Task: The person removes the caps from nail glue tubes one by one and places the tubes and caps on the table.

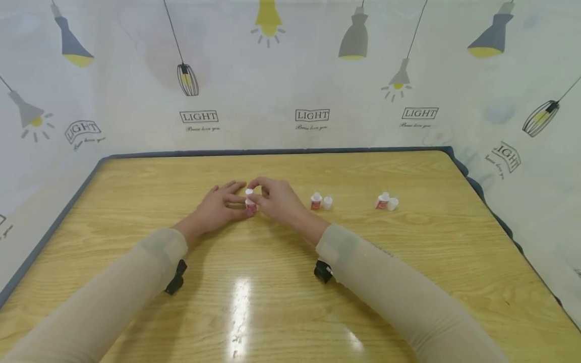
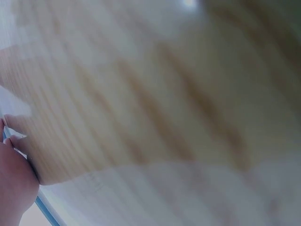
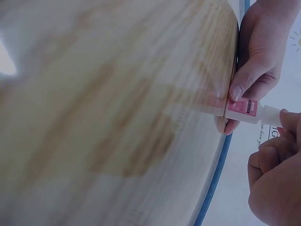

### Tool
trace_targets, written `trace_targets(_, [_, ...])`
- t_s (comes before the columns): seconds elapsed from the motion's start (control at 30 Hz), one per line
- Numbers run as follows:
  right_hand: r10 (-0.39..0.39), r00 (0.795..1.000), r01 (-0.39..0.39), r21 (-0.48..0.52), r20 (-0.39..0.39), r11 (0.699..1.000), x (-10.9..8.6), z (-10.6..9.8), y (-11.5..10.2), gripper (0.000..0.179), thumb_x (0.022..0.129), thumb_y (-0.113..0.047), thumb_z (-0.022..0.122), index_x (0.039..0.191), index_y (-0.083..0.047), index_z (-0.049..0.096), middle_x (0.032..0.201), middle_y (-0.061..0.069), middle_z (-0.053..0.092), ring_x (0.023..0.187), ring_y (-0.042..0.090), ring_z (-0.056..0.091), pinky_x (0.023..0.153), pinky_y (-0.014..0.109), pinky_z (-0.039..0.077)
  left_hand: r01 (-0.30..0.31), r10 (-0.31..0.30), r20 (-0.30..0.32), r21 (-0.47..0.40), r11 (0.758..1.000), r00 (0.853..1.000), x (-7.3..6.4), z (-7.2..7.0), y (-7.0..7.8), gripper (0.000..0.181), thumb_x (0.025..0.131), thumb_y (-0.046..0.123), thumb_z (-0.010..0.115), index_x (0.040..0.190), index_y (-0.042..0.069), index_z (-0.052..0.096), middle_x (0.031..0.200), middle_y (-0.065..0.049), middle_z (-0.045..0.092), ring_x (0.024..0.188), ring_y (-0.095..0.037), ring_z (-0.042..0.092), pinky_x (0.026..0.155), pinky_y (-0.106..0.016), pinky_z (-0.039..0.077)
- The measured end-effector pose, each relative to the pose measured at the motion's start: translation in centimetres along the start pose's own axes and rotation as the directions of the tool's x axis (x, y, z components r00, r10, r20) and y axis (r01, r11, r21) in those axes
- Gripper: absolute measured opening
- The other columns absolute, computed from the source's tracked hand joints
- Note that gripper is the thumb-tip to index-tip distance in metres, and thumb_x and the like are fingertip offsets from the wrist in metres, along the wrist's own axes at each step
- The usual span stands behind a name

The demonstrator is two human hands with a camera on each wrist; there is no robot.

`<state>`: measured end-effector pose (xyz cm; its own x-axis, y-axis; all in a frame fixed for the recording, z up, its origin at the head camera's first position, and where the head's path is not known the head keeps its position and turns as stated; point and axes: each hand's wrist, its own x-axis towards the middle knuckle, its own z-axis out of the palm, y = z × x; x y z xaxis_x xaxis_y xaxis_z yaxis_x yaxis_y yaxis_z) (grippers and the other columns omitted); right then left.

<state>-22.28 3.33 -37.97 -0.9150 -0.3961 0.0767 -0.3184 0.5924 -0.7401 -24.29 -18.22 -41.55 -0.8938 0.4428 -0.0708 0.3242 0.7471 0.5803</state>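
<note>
A small white bottle with a pink label (image 1: 251,207) stands upright on the wooden table. My left hand (image 1: 217,207) pinches its lower part between thumb and fingers, the other fingers spread toward the back. From the right, my right hand (image 1: 282,202) grips the white cap (image 3: 270,116) at the bottle's top with thumb and forefinger. The right wrist view shows the label (image 3: 244,108) facing the camera, with the left thumb over its lower end. Only part of the left hand (image 2: 16,183) appears at the edge of the left wrist view.
To the right stands a second such bottle (image 1: 315,201), its cap (image 1: 328,203) lying beside it. Farther right is a third bottle (image 1: 382,200) with a cap (image 1: 393,203) close against it. A patterned cloth wall (image 1: 254,126) rises behind the table's dark back edge.
</note>
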Motion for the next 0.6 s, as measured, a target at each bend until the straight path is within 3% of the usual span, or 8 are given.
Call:
trace_targets(0.27, [0.058, 0.998, -0.059, 0.005, 0.014, 0.998, 0.19, -0.14, -0.11, 0.032, 0.104, -0.035, 0.072, 0.127, -0.013, 0.069, 0.062, -0.003, 0.047, 0.05, 0.009, 0.038, 0.046, 0.021, 0.03, -0.001, 0.001, 0.001, -0.004, 1.0, 1.0, 0.06, -0.01, -0.17, 0.049, 0.097, 0.043, 0.077, 0.139, 0.017, 0.071, 0.175, -0.015, 0.031, 0.167, -0.039, 0.014, 0.135, -0.065, -0.003])
trace_targets(0.6, [-0.001, 1.0, 0.0, 0.035, 0.009, 0.999, 0.2, -0.12, 0.28, 0.033, 0.105, -0.036, 0.069, 0.129, -0.013, 0.07, 0.063, -0.002, 0.046, 0.051, 0.01, 0.036, 0.05, 0.023, 0.031, -0.019, 0.019, -0.007, -0.014, 1.0, 1.0, 0.06, -0.03, -0.16, 0.049, 0.097, 0.04, 0.078, 0.14, 0.017, 0.07, 0.174, -0.014, 0.034, 0.167, -0.04, 0.016, 0.134, -0.069, -0.001])
